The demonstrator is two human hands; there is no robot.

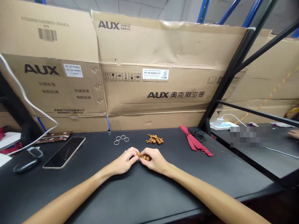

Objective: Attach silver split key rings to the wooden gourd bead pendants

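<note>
- At the far left, a white cable [26, 93] is being draped over the back part of the desk [116, 199].
- A dark rounded object [26, 165] is being carried by the desk, with a brown pouch [53, 137] behind it and a phone [64, 152] to its right.
- Further right, several metal rings [116, 142] are being kept in a loose cluster.
- Near the middle, the end of a brown bead bunch [145, 157] is being pinched by the left hand [125, 160], its fingers being closed on it.
- The round beads of that bunch are being gripped by the closed fingers of the right hand [156, 159]; part of it is being hidden by them.
- Just behind the right hand, a bead pile [156, 140] is being supported by the desk.
- Further right, red ribbons [195, 141] are being crossed beside small black pieces [198, 135].
- Beyond the black frame [227, 73], a power strip [225, 125] is being occupied by a plug.
- At the right edge, another person's hand [293, 133] is being partly cut off.
</note>
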